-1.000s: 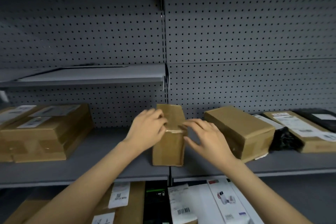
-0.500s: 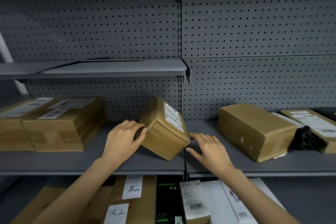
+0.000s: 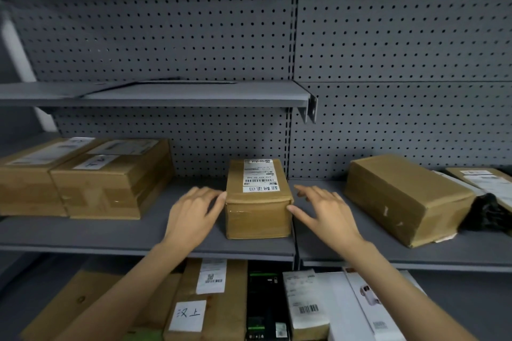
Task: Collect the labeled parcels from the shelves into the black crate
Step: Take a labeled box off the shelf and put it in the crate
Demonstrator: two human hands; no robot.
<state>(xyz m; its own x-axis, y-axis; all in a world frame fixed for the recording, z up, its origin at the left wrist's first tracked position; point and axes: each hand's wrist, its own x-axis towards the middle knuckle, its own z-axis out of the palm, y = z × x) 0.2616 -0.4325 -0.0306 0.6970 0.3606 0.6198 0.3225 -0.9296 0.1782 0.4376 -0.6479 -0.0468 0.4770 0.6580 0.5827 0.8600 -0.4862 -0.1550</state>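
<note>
A small cardboard parcel (image 3: 257,202) lies flat on the grey middle shelf (image 3: 138,235), its white shipping label facing up. My left hand (image 3: 194,216) is at its left side, fingers relaxed, fingertips touching the front left corner. My right hand (image 3: 324,213) is at its right side with fingers spread, the thumb tip touching the front right corner. Neither hand grips it. The black crate is not in view.
Two labeled cardboard boxes (image 3: 110,183) sit at the left of the same shelf. At the right lie a larger plain box (image 3: 404,196), a black bag (image 3: 487,213) and a flat labeled parcel (image 3: 482,180). More labeled parcels (image 3: 210,296) fill the shelf below. A shelf (image 3: 166,94) hangs above.
The small parcel was turned from standing on end, through a tilt, to lying flat with its label up. Both hands have let go and now rest at its sides.
</note>
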